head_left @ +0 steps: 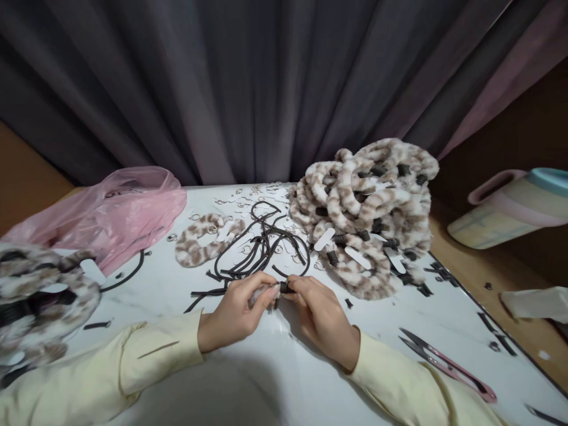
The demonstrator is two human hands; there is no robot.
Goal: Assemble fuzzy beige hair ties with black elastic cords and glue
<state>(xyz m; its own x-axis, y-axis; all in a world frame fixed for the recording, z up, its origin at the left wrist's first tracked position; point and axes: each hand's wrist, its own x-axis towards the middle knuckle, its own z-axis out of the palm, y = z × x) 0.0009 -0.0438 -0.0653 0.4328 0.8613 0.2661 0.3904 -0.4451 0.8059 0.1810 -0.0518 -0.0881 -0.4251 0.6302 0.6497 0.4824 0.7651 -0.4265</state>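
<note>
My left hand (242, 305) is closed in a pinch at the middle of the table, on a small fluffy piece (256, 294) that shows between its fingers. My right hand (322, 313) pinches a short length of black cord (284, 287) beside it, and the fingertips of both hands nearly meet. Much of what they hold is covered by the fingers. Just beyond lies a tangle of loose black cords (252, 260). A spotted plush ring (195, 242) with white tags rests flat to the left of the cords.
Spotted plush rings (368, 201) with black wrappings and white tags are heaped at right; more plush rings (84, 296) lie at left. Near them sits a pink plastic bag (146, 207). Pink-handled thread snips (452, 367), cord scraps (503, 344) and a tumbler (501, 219) are at right.
</note>
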